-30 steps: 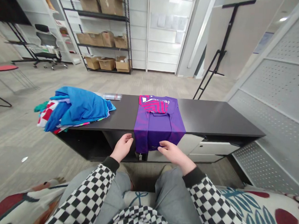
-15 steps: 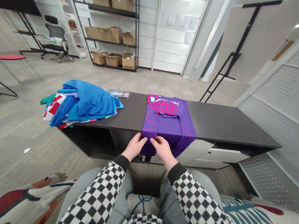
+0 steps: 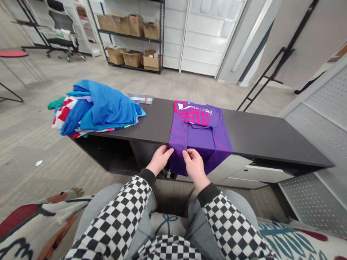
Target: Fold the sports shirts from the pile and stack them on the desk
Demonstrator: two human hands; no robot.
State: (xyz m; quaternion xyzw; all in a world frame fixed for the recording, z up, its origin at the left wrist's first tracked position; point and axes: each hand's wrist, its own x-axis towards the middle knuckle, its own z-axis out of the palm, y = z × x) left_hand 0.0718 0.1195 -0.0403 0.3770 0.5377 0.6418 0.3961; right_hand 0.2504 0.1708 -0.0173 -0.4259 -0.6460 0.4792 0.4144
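A purple shirt [image 3: 201, 138] with a pink striped patch and white lettering lies partly folded across the dark cabinet top [image 3: 256, 135], its near end hanging over the front edge. My left hand [image 3: 161, 159] pinches the shirt's left edge at the cabinet's front. A short way to the right, my right hand [image 3: 194, 165] grips the same folded strip between thumb and fingers. Some fingertips are hidden behind the cloth. To the left sits a loose heap of clothes [image 3: 103, 107], mostly blue, with red-and-white checks and green showing at its left side.
White drawers [image 3: 259, 173] and an open compartment [image 3: 109, 151] form the cabinet's front. A perforated panel [image 3: 335, 117] stands at the right. Behind are a shelf rack [image 3: 129, 36] with cardboard boxes, an office chair [image 3: 61, 31] and a red-topped stool [image 3: 12, 54].
The view has tilted down slightly, so the scene sits higher in the picture. Both hands stay on the shirt's hanging strip, the right a little further from the left. The clothes heap has not moved.
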